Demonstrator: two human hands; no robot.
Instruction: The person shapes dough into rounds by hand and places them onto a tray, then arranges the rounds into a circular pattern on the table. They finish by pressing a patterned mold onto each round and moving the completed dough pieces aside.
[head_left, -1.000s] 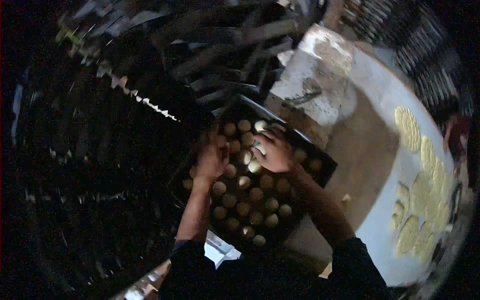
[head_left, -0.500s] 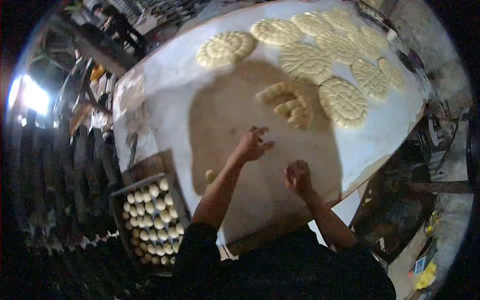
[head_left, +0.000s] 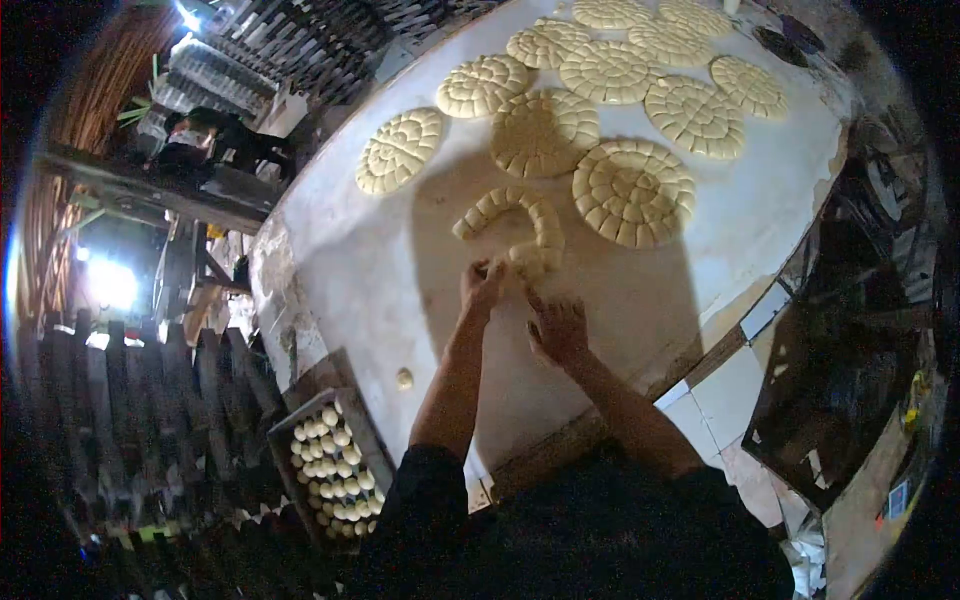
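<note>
A curved, segmented strip of pale dough [head_left: 540,215] lies on the table, bent like a hook. My left hand [head_left: 484,286] is at its lower end, thumb and fingers pressed together on a bit of dough. Just right of it, my right hand [head_left: 560,330] is spread low over the table, its fingertips close to the same end of the strip. Beyond the strip lie several flat round coils of scored dough, the nearest a large coil [head_left: 634,193]. One small dough ball [head_left: 404,379] rests left of my left forearm.
A wooden tray [head_left: 372,432] holding several rows of dough balls stands at the table's lower left. The pale table [head_left: 350,270] has a worn edge. Dark slats [head_left: 150,400] stand at the left. White tiles [head_left: 722,400] show beyond the table's right edge.
My left hand has moved to the strip's end and closed there. My right hand has risen toward it and opened from a closed shape. The camera view has shifted.
</note>
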